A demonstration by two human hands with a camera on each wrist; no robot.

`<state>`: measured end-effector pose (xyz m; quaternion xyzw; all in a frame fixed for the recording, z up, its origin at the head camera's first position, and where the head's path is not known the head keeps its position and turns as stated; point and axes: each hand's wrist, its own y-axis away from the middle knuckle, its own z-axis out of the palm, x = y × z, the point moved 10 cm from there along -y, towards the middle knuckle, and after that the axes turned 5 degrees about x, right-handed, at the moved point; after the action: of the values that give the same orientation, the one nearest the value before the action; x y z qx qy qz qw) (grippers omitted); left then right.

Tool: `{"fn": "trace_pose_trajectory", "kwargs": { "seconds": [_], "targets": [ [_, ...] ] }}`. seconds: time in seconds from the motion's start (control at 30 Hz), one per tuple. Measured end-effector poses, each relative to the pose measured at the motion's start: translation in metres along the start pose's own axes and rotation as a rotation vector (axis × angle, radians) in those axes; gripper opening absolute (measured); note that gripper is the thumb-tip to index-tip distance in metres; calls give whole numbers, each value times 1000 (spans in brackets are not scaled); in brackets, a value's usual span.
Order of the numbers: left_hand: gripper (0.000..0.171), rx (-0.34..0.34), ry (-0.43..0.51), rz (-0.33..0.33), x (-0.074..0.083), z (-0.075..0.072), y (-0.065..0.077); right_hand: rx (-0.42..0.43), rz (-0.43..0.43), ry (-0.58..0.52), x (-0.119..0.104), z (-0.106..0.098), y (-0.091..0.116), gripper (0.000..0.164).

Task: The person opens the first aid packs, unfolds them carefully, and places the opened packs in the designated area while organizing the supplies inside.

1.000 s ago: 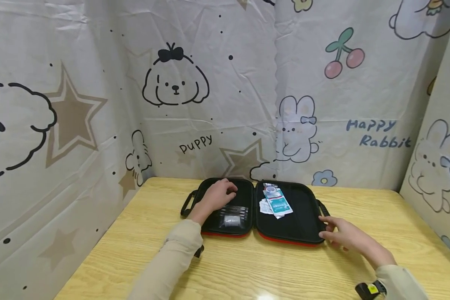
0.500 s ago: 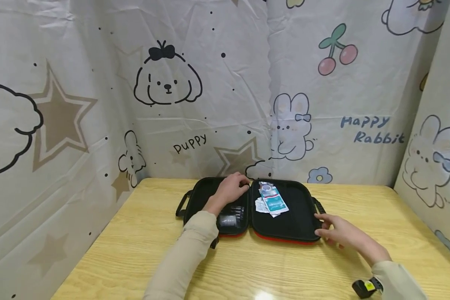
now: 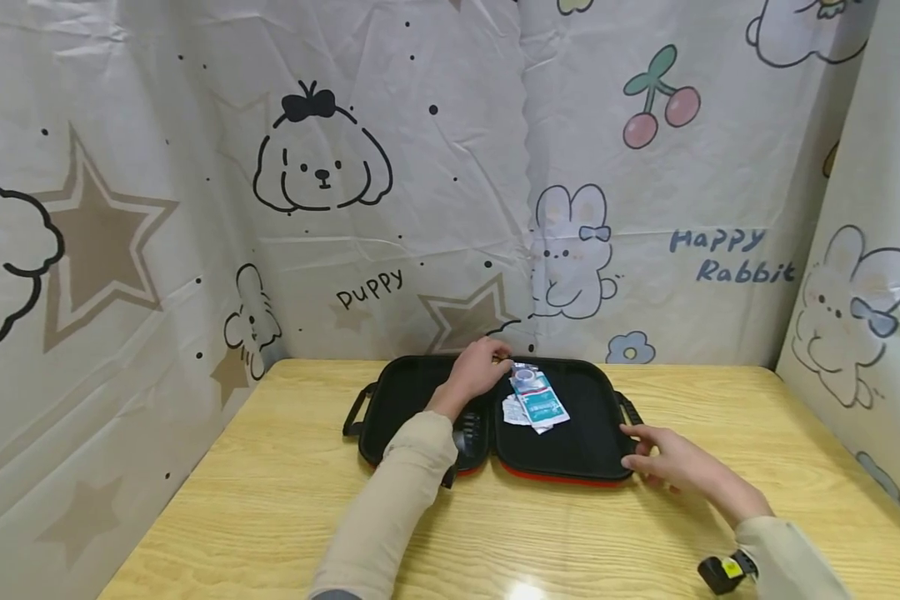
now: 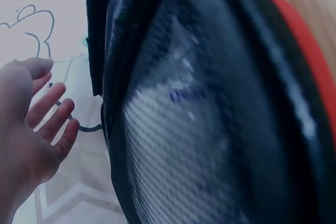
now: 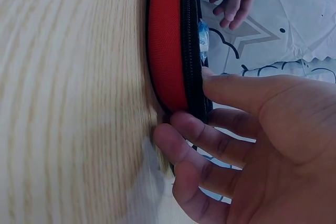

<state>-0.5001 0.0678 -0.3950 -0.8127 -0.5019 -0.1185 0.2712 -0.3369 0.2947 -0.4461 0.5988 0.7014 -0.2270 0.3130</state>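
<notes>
A black case with red sides (image 3: pixel 592 446) lies unfolded on the table. My left hand (image 3: pixel 480 367) hovers over the back of its left half, near the hinge; the left wrist view shows its fingers (image 4: pixel 51 111) loosely bent around nothing. On the right half rest several small packets, with a teal-and-white one (image 3: pixel 543 404) on top. Clear-wrapped white material (image 4: pixel 163 145) sits behind mesh in the left half, partly covered by my forearm in the head view. My right hand (image 5: pixel 252 135) grips the case's right edge, thumb on the zipped rim and fingers curled below.
The wooden table (image 3: pixel 540 533) extends in front and to both sides. A printed cloth (image 3: pixel 390 250) hangs right behind the case. Black carry handles stick out at the left end (image 3: pixel 355 412) and right end (image 3: pixel 630 408).
My left hand has moved right across the left half toward the hinge. My right hand stays at the right edge. The head view has shifted slightly.
</notes>
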Motion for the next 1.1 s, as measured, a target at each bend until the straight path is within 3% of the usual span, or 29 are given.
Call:
{"fn": "trace_pose_trajectory", "kwargs": {
  "seconds": [0.17,0.5,0.8,1.1],
  "targets": [
    [35,-58,-61,-14,7,13,-5,-4,5,-3,0,1,0,65],
    [49,-191,-284,39,12,35,-4,-5,12,-19,1,2,0,66],
    [46,-199,-364,80,12,38,-3,0,23,-9,1,0,0,66],
    [38,-119,-382,105,9,26,-2,1,34,-10,3,1,0,66]
  ]
}}
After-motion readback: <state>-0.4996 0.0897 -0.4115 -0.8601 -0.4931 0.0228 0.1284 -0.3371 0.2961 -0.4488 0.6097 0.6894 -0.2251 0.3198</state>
